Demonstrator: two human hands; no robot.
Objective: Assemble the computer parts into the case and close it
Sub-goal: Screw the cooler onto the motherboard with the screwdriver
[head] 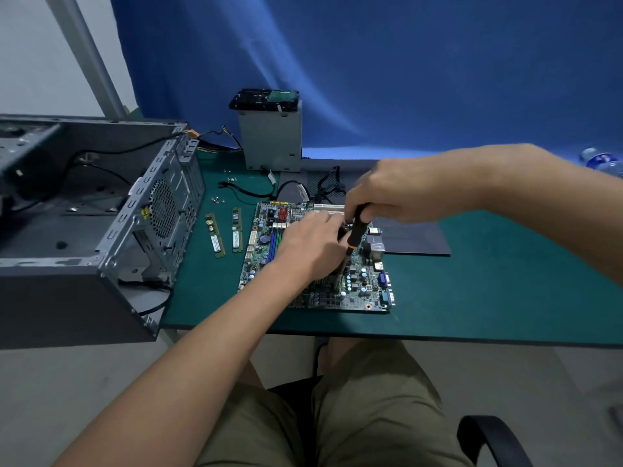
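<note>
Open computer case [101, 210], lying on its side at the left end of the green mat [488, 291], with cables trailing from it. Just right of the case, two memory sticks [215, 235] lie side by side on the mat, with loose screws [215, 199] beyond them. Farther back stands a grey drive cage [271, 139] carrying a drive on top.

Centre: the motherboard [365, 284] lies flat on the mat, outside the case and parted from it by the memory sticks. The left hand [310, 244] rests palm-down on the middle of the board, its fingers reaching a dark part beside the tool; whether they grasp it cannot be told. The right hand [381, 193], above the board's far edge, is clenched round the top of a black screwdriver [357, 227] with an orange ring. The tool slants down from the fist to the board, close against the left hand; its tip cannot be made out.

Right of the board lies a dark flat panel [414, 237]. A water bottle [603, 161] sits at the far right.
</note>
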